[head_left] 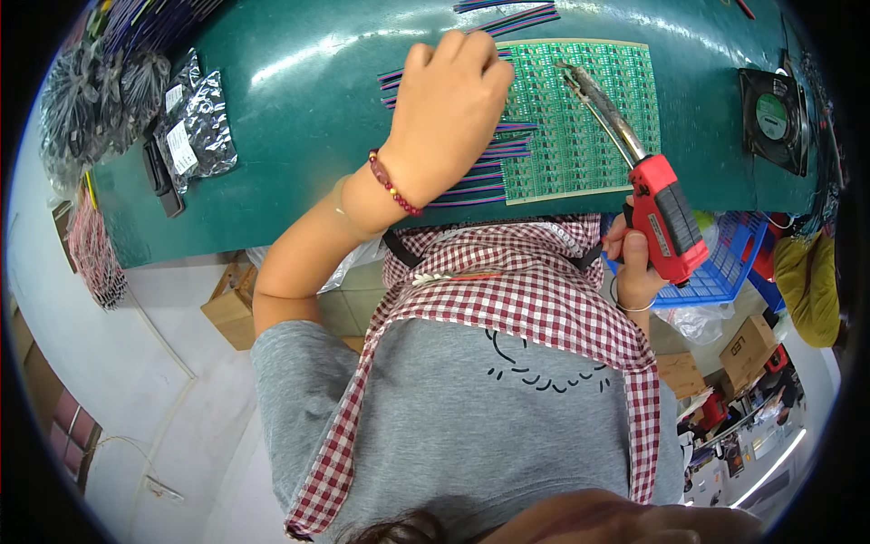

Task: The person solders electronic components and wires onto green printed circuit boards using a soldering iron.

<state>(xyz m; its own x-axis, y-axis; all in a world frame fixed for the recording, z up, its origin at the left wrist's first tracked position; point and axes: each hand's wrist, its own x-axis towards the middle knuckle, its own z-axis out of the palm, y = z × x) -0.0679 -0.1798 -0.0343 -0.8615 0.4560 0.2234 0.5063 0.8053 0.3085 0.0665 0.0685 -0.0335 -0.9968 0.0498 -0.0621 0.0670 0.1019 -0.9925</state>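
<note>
A green panel of many small circuit boards (pixel 603 136) lies on the bench. Bundles of thin wires (pixel 476 186), dark with blue and pink strands, run out along its left edge. My left hand (pixel 453 100) is over that edge among the wires, knuckles up and fingers curled under. Whatever it pinches is hidden below the hand. My right hand (pixel 634 267) grips a red and black soldering gun (pixel 666 218) at the panel's lower right. Its metal barrel slants up and left, and the tip is over the upper middle of the panel.
More wires (pixel 517 18) lie beyond the panel on the green bench (pixel 299 136). A black fan (pixel 773 120) stands at the right. Black packets (pixel 195 127) and bagged wires (pixel 100 91) are at the left. A blue basket (pixel 725 272) sits below the bench's right edge.
</note>
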